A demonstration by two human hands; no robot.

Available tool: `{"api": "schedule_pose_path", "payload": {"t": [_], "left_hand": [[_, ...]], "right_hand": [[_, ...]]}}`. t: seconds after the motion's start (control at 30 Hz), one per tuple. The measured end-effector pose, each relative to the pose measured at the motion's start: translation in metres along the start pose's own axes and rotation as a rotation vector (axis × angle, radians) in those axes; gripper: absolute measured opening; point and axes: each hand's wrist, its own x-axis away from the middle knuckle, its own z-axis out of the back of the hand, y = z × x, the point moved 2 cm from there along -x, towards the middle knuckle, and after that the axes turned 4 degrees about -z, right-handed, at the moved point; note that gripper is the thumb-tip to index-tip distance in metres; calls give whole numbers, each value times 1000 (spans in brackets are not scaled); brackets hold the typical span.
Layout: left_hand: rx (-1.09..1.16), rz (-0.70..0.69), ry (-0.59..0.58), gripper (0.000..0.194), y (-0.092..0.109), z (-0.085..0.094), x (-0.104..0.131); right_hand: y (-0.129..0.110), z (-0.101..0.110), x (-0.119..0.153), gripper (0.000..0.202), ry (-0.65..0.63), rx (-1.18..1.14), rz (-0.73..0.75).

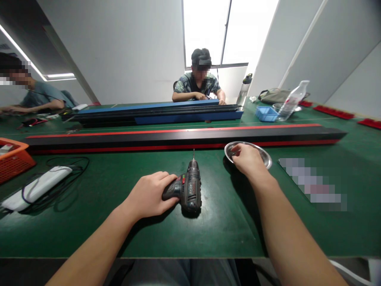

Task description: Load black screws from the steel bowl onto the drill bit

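Note:
A black cordless drill [191, 190] lies on its side on the green table [220, 222], its bit pointing away from me. My left hand [153, 194] is closed around the drill's handle. To the right, my right hand [247, 158] reaches into a round metal bowl [267, 157]. Its fingers are bent down at small dark pieces inside, and what they hold, if anything, is too small to make out. Just beyond the drill and the bowl, a long black bar with red edges [166, 138] lies across the table.
An orange basket [14, 161] and a white power strip with cable [38, 188] are at the left. Blue and black bars [190, 116] lie farther back. A blue tray [267, 114] and clear bottle [293, 101] stand back right. Two people sit at the table.

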Motion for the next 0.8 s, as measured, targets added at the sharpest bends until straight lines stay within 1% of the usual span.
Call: {"api": "schedule_pose_path", "payload": {"t": [0.13,0.17,0.3,0.4,0.63,0.8], "left_hand": [[2,-3,11,45,0,1,0],[1,-4,13,45,0,1,0],[-3,-3,20,45,0,0,0],[-1,-5,28,45,-1,0,0],[1,-5,17,46,-1,0,0],[6,-10,21,46,0,1,0]], "right_hand": [[1,2,-1,30,-19,60,-14],[1,2,-1,31,-33,87,-24],[2,1,0,53,-127,153,-63],[1,0,1,60,-155,153,-74],[1,-1,2,57,-166,149,-71],[3,-4,-1,55,-155,144,-39]]}}
